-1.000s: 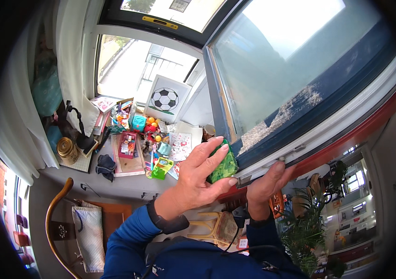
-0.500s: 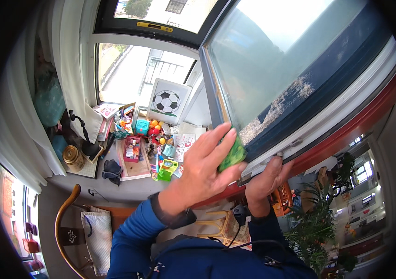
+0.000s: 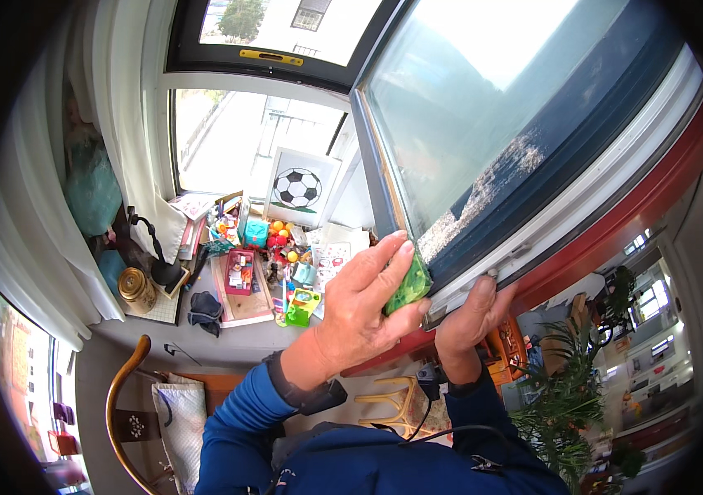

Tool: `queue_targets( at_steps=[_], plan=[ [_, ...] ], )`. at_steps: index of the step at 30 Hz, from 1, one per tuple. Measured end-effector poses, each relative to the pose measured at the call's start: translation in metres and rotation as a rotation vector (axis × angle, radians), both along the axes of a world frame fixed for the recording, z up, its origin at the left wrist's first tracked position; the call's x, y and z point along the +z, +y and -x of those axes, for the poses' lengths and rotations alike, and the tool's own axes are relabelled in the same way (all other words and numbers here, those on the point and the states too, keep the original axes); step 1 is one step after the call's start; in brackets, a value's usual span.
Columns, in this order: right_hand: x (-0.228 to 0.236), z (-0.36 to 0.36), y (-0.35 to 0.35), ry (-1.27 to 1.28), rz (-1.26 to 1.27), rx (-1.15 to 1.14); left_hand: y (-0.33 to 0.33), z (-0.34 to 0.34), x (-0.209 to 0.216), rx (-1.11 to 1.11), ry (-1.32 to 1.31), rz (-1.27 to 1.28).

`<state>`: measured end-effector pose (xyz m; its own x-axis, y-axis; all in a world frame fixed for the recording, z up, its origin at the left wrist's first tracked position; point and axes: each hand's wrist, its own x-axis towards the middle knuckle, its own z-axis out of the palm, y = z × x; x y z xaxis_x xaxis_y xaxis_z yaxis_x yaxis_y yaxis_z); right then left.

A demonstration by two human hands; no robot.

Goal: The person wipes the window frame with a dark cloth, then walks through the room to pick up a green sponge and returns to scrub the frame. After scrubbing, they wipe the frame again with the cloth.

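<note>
My left hand is closed around a green sponge and presses it against the lower corner of a tilted window sash. The sash has a dark frame and a hazy glass pane. Just right of the sponge, my right hand grips the lower edge of the sash, its thumb on the white frame strip. Its other fingers are partly hidden.
Left of the sash, a sill holds toys, a pink box, a soccer ball picture and a gold can. A wooden chair stands below. A plant is at lower right; white curtains hang at left.
The sponge and my left hand have shifted slightly down along the sash corner. My right hand stays at the sash edge. The whole view has tilted a little.
</note>
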<state>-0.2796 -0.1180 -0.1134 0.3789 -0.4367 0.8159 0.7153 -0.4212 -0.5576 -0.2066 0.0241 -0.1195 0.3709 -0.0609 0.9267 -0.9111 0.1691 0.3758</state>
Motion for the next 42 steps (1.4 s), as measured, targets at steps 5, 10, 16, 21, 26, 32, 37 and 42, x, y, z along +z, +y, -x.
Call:
queue_targets(
  at_steps=[5,10,16,21,26,32,37,42],
  plan=[
    [0.0,0.001,0.0,0.034,0.036,-0.053,0.0,0.0,0.0,0.001,0.018,-0.04],
    [0.0,-0.001,0.003,-0.012,0.015,-0.029,0.001,-0.003,-0.001,0.016,-0.113,0.043],
    [0.002,-0.002,0.003,-0.036,0.037,-0.052,0.0,-0.004,0.008,0.032,-0.144,0.07],
    [0.004,0.001,0.003,-0.012,0.067,-0.094,0.0,-0.003,0.009,0.051,-0.055,-0.057],
    [0.004,0.003,0.003,-0.004,0.071,-0.056,0.002,0.002,0.01,-0.011,-0.121,-0.004],
    [0.004,0.002,0.002,0.014,0.069,-0.032,0.001,-0.001,0.017,0.005,-0.046,-0.041],
    [0.005,0.0,0.001,-0.011,0.08,-0.017,-0.001,-0.003,-0.003,0.07,-0.103,-0.021],
    [0.003,-0.002,0.0,-0.038,0.053,0.018,-0.001,-0.003,-0.011,0.04,-0.026,-0.068]
  ],
)
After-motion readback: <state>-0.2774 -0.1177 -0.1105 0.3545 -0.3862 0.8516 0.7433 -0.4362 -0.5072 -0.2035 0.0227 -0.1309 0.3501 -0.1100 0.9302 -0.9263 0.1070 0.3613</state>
